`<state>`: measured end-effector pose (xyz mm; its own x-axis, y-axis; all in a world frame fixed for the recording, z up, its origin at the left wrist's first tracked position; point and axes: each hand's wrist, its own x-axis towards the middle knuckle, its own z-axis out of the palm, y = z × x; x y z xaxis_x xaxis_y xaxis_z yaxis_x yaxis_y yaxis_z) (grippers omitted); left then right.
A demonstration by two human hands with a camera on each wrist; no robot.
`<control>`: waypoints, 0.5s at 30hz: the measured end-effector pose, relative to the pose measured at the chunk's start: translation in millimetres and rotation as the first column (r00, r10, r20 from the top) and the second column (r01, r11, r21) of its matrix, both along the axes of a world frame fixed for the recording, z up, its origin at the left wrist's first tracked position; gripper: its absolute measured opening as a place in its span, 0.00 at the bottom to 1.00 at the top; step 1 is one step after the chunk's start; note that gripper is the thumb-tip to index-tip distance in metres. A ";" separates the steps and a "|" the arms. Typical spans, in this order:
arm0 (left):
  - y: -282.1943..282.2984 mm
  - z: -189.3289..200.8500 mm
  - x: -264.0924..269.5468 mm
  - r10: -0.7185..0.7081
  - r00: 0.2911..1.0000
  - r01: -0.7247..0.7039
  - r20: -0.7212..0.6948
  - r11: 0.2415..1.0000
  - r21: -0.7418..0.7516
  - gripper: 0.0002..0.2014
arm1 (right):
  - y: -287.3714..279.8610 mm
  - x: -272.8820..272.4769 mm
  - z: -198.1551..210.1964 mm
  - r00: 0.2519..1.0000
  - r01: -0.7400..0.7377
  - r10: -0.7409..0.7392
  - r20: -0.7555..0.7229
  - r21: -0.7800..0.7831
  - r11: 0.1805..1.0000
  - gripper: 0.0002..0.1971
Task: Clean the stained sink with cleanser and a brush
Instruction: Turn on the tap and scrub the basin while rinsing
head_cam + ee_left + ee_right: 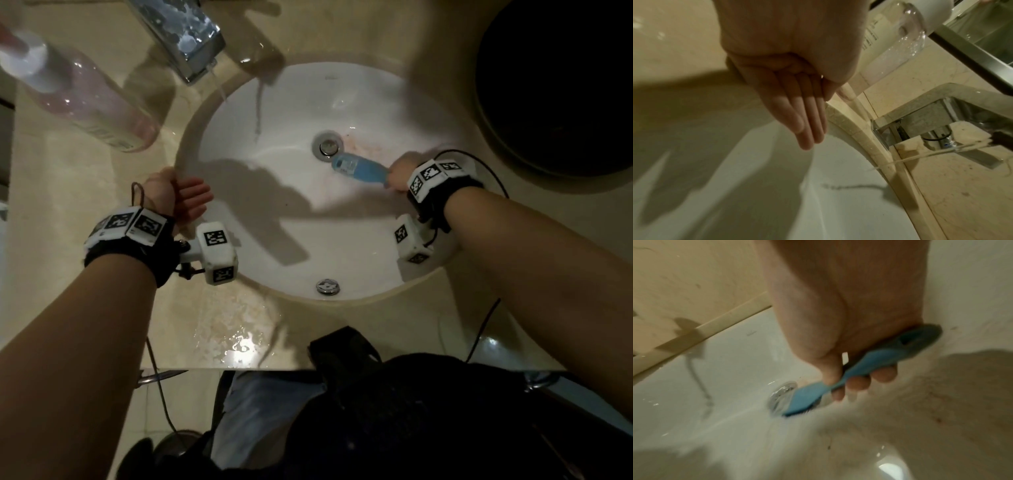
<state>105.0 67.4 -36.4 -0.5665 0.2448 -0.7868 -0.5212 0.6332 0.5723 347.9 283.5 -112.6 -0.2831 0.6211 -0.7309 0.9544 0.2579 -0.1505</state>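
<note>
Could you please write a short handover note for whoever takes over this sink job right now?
Right hand: grips the blue brush by its handle, head down in the sink beside the drain.
Left hand: holds nothing, fingers straight, at the sink's left rim.
Tap: running, a thin stream falls into the basin.
Bottle: pinkish, on the counter to the left of the tap.
Done: scrubbing is under way around the drain.
Left: faint reddish stains to the right of the drain; scrub these, then rinse.
</note>
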 end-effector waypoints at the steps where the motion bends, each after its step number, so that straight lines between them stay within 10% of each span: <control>1: -3.9 0.2 0.4 0.008 1.000 -0.008 -0.002 1.000 0.014 0.23 | -1.5 -0.7 -2.9 0.999 -0.009 0.008 0.036 0.031 0.999 0.19; 15: -58.3 12.7 31.8 0.178 0.938 -0.168 0.298 0.984 -0.058 0.18 | -23.9 -4.4 12.4 1.000 0.018 -0.017 0.011 -0.099 0.995 0.14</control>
